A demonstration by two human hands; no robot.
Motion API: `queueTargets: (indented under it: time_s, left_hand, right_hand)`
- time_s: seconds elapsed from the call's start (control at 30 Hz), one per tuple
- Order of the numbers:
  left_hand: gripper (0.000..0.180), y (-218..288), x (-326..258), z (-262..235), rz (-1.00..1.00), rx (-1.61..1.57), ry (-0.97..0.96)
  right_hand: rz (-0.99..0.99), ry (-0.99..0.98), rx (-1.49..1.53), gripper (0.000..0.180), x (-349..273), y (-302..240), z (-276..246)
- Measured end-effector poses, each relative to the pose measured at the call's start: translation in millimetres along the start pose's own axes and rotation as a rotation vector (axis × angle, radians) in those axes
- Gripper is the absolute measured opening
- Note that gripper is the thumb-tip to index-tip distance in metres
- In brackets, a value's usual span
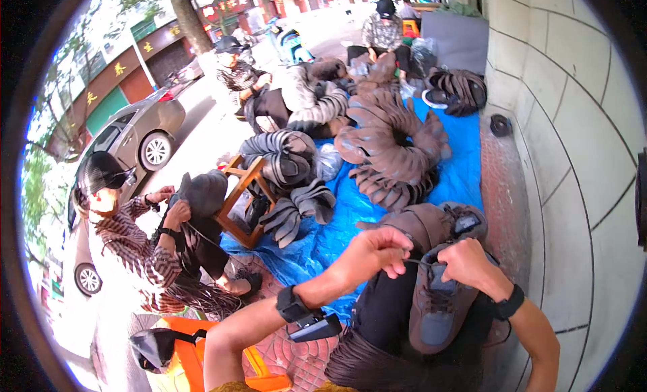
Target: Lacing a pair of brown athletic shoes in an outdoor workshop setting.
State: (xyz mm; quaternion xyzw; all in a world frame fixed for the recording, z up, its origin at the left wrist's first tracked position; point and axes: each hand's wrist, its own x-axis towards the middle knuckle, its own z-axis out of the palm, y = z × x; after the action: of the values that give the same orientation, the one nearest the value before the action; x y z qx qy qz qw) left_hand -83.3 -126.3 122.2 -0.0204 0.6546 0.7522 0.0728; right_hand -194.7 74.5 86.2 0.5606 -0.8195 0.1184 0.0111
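Observation:
A grey-brown shoe upper (431,322) lies across my lap, its toe toward me and its laces partly threaded. My left hand (379,252) pinches a thin dark shoelace between thumb and fingertip, to the left of the upper's top. From there the shoelace (419,262) runs short and taut to the upper. Over the upper's opening, my right hand (470,264) is closed in a fist; what its fingers grip is hidden. A thick bundle of dark laces (377,365) drapes over my thigh. More grey-brown uppers (418,223) sit just beyond my hands.
A blue tarp (340,240) carries curved stacks of shoe uppers (387,136). An upturned wooden stool (248,202) stands left of them. At left, a co-worker (145,244) handles an upper; others sit farther back. A tiled wall (559,156) borders the right, an orange stool (182,355) the lower left.

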Motion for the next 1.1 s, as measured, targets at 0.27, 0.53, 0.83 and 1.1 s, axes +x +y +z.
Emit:
queueTargets:
  time_s: [0.27,0.53,0.83,1.1]
  left_hand:
    - [0.013,-12.3,19.2,7.0,0.035,0.055,0.118]
    - [0.01,-51.7,36.6,46.5,0.586,0.676,0.088]
    - [0.018,-54.3,12.1,45.5,0.796,0.956,0.252]
    - [0.014,-90.6,24.3,49.9,0.571,0.865,0.349]
  right_hand:
    - [0.158,-0.141,0.051,0.032,9.1,29.1,5.1]
    - [0.145,-0.19,-0.014,0.013,6.4,31.0,4.4]
    - [-0.197,0.1,0.078,0.014,47.1,9.2,14.2]
    - [0.103,-0.094,0.263,0.022,44.9,23.9,24.2]
